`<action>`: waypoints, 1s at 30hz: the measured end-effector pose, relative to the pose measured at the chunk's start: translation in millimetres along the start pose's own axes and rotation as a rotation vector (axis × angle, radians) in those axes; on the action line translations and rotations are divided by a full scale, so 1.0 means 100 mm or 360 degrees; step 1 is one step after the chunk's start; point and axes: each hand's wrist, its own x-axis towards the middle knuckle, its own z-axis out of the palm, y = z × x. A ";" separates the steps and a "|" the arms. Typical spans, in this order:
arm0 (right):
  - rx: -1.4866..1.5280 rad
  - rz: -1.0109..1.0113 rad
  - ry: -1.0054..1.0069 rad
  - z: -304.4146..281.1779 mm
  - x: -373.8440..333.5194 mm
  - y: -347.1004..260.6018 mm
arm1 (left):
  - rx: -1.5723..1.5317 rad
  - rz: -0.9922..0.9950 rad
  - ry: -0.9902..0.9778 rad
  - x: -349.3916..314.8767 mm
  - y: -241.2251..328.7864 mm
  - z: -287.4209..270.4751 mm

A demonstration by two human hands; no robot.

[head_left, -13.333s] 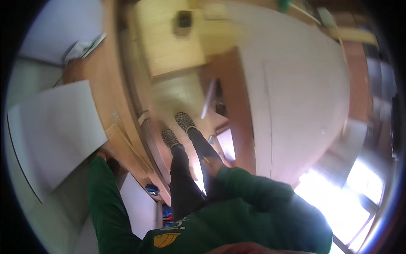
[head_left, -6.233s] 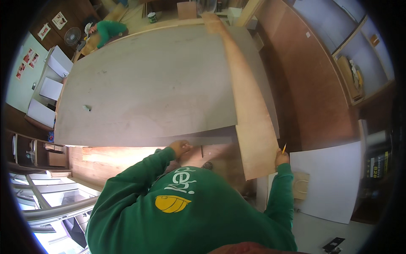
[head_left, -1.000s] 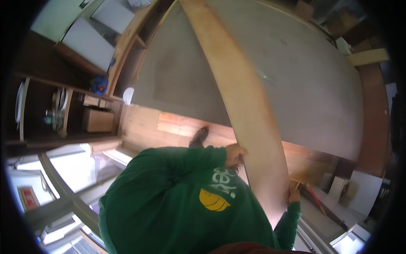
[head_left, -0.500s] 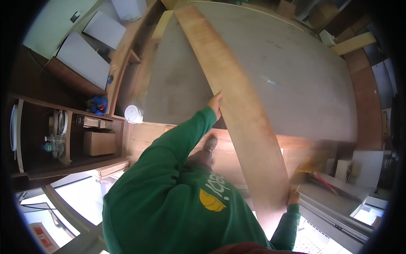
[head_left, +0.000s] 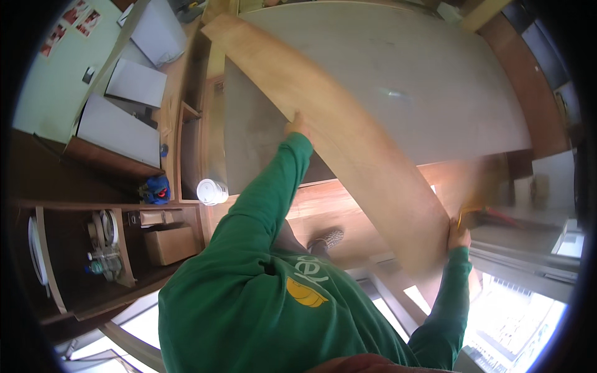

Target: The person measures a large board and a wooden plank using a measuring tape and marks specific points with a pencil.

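Observation:
A long, pale wooden board [head_left: 354, 143] slants across the view, held up over a large grey panel-like surface [head_left: 435, 105]. My left hand [head_left: 299, 124] grips its left edge around mid-length, with fingers hidden beneath and the thumb showing at the edge. Down at the near end, my right hand [head_left: 459, 235] is closed on the board's right edge. A thin yellow stick [head_left: 461, 219], which looks like a pencil, pokes up at the right fingers. Both forearms are in green sleeves.
A white lidded bucket [head_left: 212, 192] stands left of the grey surface. Open shelving [head_left: 118, 248] at the left holds a cardboard box [head_left: 170, 245] and bottles. White panels [head_left: 118, 127] lean farther back. A blurred red-handled tool [head_left: 499, 216] lies at the right, near a bright window [head_left: 516, 311].
The board has swung so its far end lies farther left and its near end farther right. Both hands moved with it, still gripping. My view has shifted, and a foot has turned.

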 end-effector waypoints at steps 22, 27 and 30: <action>0.0406 0.0251 -0.0541 1.71 -1.32 -3.32 | 0.0278 0.0219 0.0069 1.82 2.83 -1.58; 0.0440 0.0414 -0.0666 2.24 -1.88 -3.08 | 0.0706 0.0266 0.0216 1.89 2.53 -1.80; 0.0378 0.0387 -0.0604 2.48 -2.12 -2.95 | 0.0658 0.0290 -0.0126 2.14 2.21 -2.10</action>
